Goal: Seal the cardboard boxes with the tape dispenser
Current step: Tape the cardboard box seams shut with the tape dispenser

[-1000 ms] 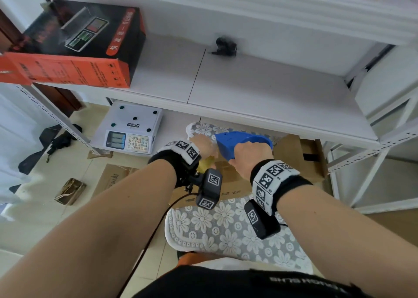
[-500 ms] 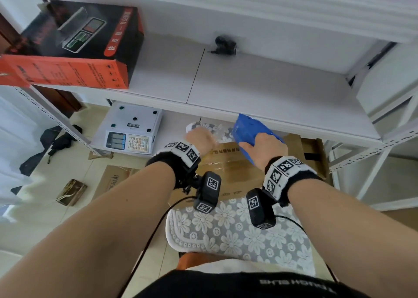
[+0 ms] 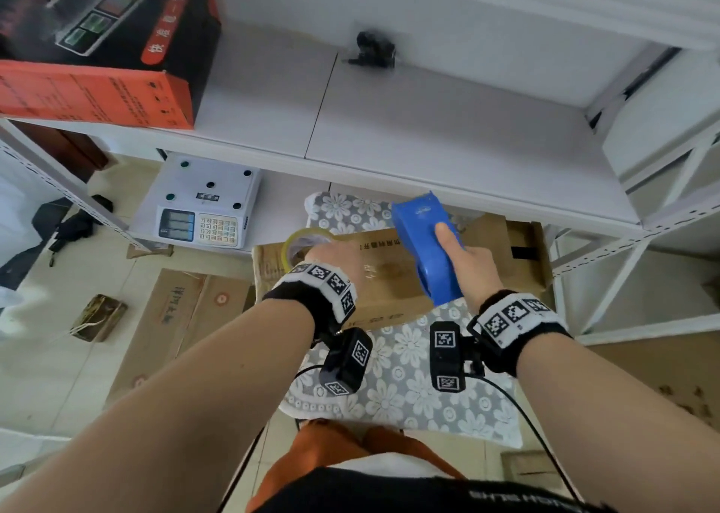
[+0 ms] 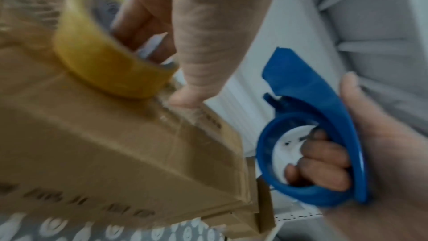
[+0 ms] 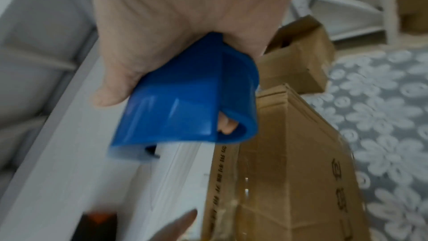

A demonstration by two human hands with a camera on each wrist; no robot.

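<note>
Two items separated: my right hand [image 3: 473,265] grips the empty blue tape dispenser [image 3: 428,247] above the cardboard box [image 3: 393,278] on the desk; left fingers [image 4: 139,16] hook the tape roll [image 4: 102,61]. Next: reload the roll.

One blue tape dispenser [image 3: 426,247] and one yellow tape roll [image 3: 302,244] show at frame center. Two hands appear: left hand [image 3: 335,257], right hand [image 3: 473,267]. Two cardboard boxes sit mid-frame: a large box [image 3: 389,278] and a small box [image 3: 526,247]. One scale [image 3: 202,204] sits center left, and one red-and-black carton [image 3: 97,45] upper left.
</note>
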